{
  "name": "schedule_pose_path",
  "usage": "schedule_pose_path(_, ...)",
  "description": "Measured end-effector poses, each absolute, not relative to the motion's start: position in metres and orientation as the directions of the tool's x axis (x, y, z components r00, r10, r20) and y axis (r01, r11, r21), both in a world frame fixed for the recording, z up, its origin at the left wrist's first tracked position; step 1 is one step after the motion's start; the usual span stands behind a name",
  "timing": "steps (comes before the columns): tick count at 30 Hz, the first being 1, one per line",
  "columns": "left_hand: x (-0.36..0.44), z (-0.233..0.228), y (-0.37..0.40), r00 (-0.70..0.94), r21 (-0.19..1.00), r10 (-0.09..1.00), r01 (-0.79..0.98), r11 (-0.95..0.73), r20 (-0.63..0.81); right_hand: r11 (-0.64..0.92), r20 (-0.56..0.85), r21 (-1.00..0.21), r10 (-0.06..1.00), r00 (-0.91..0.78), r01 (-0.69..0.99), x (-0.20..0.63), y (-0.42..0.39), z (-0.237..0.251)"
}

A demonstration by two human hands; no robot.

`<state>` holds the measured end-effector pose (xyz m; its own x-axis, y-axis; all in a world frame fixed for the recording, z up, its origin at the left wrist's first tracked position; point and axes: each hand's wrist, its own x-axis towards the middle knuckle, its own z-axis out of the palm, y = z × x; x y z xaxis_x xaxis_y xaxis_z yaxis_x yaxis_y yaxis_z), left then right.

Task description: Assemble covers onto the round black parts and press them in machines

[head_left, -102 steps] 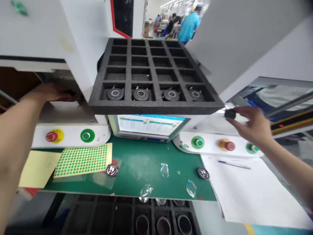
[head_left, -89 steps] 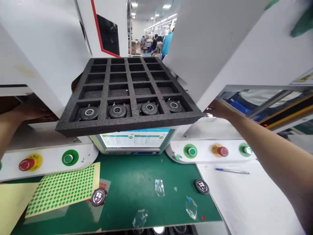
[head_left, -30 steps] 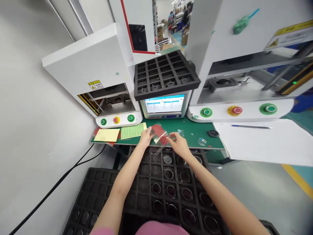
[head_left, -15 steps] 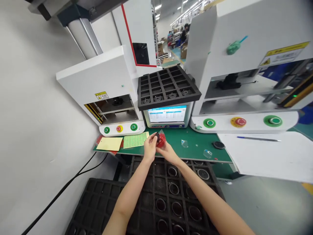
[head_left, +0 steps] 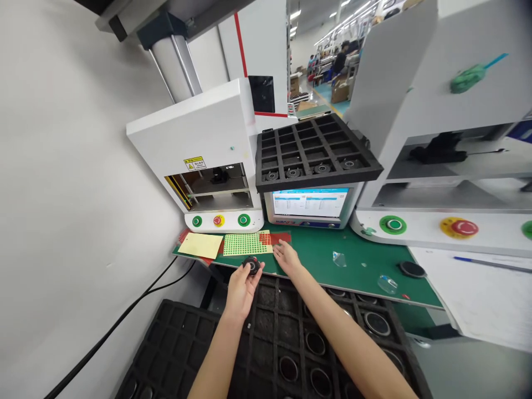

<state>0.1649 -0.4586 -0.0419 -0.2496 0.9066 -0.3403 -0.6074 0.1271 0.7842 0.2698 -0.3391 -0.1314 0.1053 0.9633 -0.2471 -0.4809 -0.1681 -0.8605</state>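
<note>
left hand (head_left: 241,285) pinches round black part (head_left: 251,265) at fingertips, face up as if for inspection | right hand (head_left: 286,258) flat, fingers apart, just right of it beside red sticker sheet (head_left: 275,238) on green mat (head_left: 332,260)

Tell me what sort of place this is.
Most likely an electronics assembly line in a factory: white press-like machines with green and red push buttons, a foam tray of round black parts, and more workstations behind.
</note>
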Motion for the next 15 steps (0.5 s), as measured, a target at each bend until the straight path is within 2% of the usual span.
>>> schedule_pose_path(3,0.173,-0.038,-0.481,-0.205,0.804,0.927,-0.577,0.144,-0.313,-0.134,-0.198,-0.908,0.972,0.124,-0.397,0.289,-0.381,-0.118)
schedule_pose_path(6,0.187,-0.029,-0.501,-0.172,0.839,0.948,-0.525,0.142,-0.268,-0.021,-0.064,-0.947,0.990,0.124,-0.319,0.315,-0.439,-0.090)
schedule_pose_path(10,0.203,-0.017,-0.525,-0.129,0.962,0.992,-0.271,-0.018,-0.018,0.177,0.156,-0.950,0.983,0.102,-0.256,0.339,-0.508,-0.039)
schedule_pose_path(12,0.207,-0.011,-0.534,-0.068,0.984,0.993,-0.140,-0.106,0.097,0.274,0.252,-0.934,0.960,0.120,-0.231,0.347,-0.528,-0.020)
schedule_pose_path(15,0.209,-0.002,-0.546,0.039,0.983,0.982,-0.024,-0.185,0.185,0.456,0.437,-0.881,0.887,0.149,-0.128,0.356,-0.545,-0.005)
